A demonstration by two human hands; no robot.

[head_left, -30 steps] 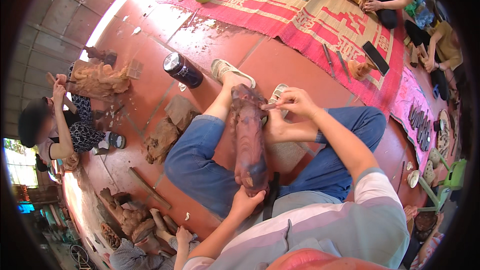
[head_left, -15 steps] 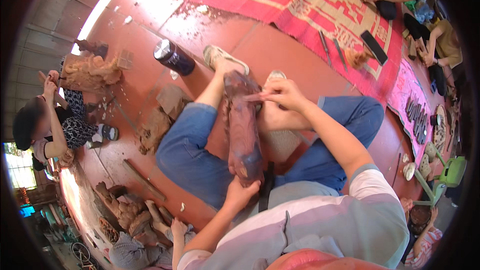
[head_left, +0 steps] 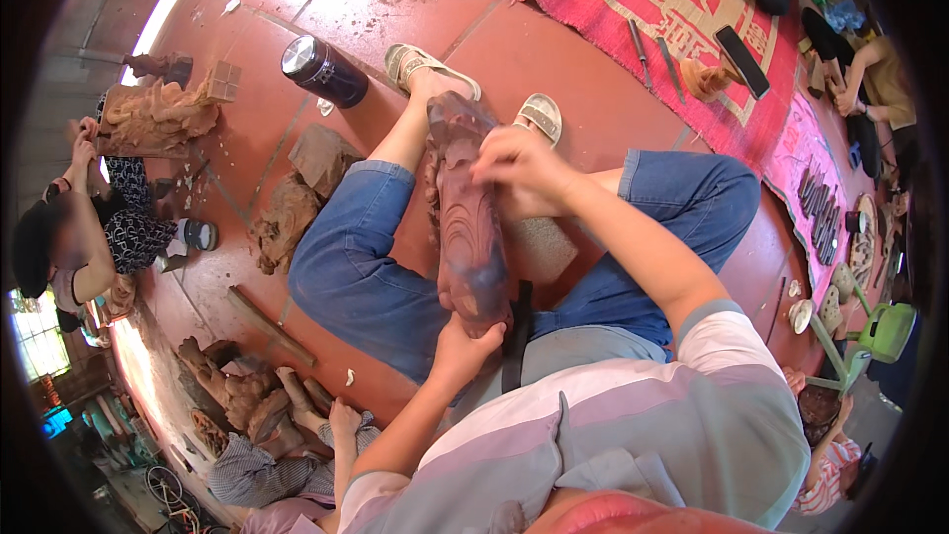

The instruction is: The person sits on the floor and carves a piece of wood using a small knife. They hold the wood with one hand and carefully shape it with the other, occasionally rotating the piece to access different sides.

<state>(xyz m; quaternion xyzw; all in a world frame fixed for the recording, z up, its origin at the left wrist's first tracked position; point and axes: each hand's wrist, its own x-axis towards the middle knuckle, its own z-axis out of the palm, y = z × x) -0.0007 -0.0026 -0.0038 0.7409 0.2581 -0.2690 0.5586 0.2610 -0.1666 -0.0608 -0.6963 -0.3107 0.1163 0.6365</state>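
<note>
A long, dark reddish-brown wood carving [head_left: 470,227] with curved grooves lies lengthwise between my bent knees, its near end toward my body. My left hand [head_left: 463,351] is closed around that near end, thumb on the right. Over the upper right side of the carving, my right hand [head_left: 522,166] is closed with the fingers bent down against the wood. Motion smears those fingertips, and what they pinch is too hidden to make out.
Left of my foot stands a dark flask [head_left: 323,71]. Rough wood blocks [head_left: 324,160] lie by my left knee, with a wooden stick [head_left: 272,326] nearer. At right, a red mat [head_left: 593,0] bears a phone [head_left: 741,61]; a pink cloth [head_left: 796,173] holds several carving tools. Other people work around me.
My right hand has shifted slightly up and left along the carving, and the thin flat piece seen in its fingers is now hidden. The left hand keeps its grip; the whole view has shifted.
</note>
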